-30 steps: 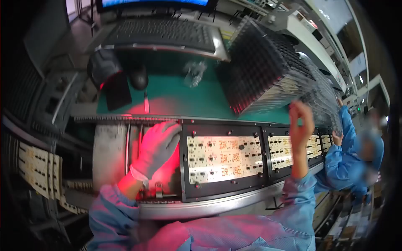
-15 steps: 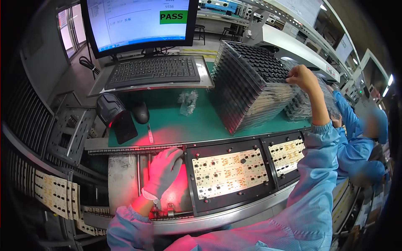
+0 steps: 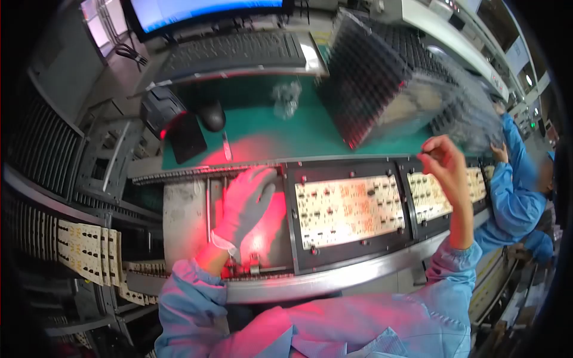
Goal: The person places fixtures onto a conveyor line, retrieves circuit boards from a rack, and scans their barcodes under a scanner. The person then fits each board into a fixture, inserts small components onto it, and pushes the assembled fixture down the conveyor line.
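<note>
My left hand (image 3: pixel 246 201), in a pale glove, lies over the metal conveyor bed under red light. Its fingers stretch toward the back rail, beside the left edge of a black carrier frame (image 3: pixel 292 238). A cream circuit board (image 3: pixel 352 212) with small dark parts sits in that frame. My bare right hand (image 3: pixel 444 164) hovers above a second circuit board (image 3: pixel 439 197) in the neighbouring frame. Its thumb and forefinger pinch a small black component (image 3: pixel 425 153), mostly hidden by the fingertips. Behind it stands a tall stack of clear trays (image 3: pixel 382 83) with black parts.
A keyboard (image 3: pixel 233 56) and monitor (image 3: pixel 209 12) stand at the back. A black mouse (image 3: pixel 212 116) and a crumpled clear bag (image 3: pixel 287 99) lie on the green mat (image 3: pixel 256 128). Upright boards (image 3: pixel 89 253) fill a left rack. A co-worker in blue (image 3: pixel 513 203) works at right.
My right hand has come from the tray stack down and toward me, over the second board, with a small black component pinched. The camera view has tilted down; my left hand stays by the frame.
</note>
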Tool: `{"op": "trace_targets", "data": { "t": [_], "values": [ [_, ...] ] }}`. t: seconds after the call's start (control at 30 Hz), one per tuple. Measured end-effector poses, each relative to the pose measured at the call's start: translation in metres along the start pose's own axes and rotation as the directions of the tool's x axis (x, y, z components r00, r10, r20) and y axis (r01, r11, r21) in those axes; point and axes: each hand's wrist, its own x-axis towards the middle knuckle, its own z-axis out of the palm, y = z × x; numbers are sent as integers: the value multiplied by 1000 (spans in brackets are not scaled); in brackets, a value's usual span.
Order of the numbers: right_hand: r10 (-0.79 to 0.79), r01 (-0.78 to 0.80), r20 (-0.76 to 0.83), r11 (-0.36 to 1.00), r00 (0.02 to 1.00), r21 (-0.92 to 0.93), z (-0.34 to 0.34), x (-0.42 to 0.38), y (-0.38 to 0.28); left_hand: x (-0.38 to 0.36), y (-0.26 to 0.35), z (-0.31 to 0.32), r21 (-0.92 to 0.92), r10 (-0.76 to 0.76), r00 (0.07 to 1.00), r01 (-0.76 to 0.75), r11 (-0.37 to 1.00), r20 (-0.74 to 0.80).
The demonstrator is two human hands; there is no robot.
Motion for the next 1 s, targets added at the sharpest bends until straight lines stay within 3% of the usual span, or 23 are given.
{"op": "trace_targets", "data": {
  "t": [0.03,0.1,0.2,0.3,0.33,0.4,0.43,0.5,0.57,0.67,0.7,0.77,1.0],
  "values": [
    [103,-111,60,981,993,158,11,-17,12,-2,-2,1,-22,-18,999,19,1000,37],
    [232,-257,190,959,954,122,24,-46,39,-3,3,1,-34,-50,999,49,998,-13],
    [398,-439,221,880,890,182,39,-80,63,-2,2,0,-26,-36,999,35,999,-23],
    [408,-451,194,833,892,321,48,-97,73,-1,4,-2,6,-37,999,37,999,4],
    [415,-457,195,831,889,318,51,-98,73,-3,3,0,-57,-68,998,69,996,14],
    [309,-319,81,929,948,189,57,-98,74,-3,5,-2,-58,-85,996,87,995,30],
    [314,-324,84,928,946,184,58,-98,72,-3,5,-3,-53,-99,994,101,993,41],
    [196,-172,90,959,976,-225,61,-96,67,-5,2,-3,-67,-77,997,77,995,8],
    [209,-183,96,957,973,-223,67,-101,73,-4,-2,-5,-30,-47,999,47,998,-6],
    [336,-347,-99,929,937,-127,81,-103,70,-6,-5,-5,-1,-41,999,41,999,-5],
    [340,-350,-91,927,936,-132,82,-103,72,-7,-4,-5,-3,-50,999,50,999,-5],
    [280,-316,-153,890,948,-329,84,-103,80,-7,-2,-8,-51,-99,993,102,993,57],
    [198,-239,-138,873,970,-426,87,-104,92,-7,-6,-11,-5,-75,997,75,997,27]
  ]
}}
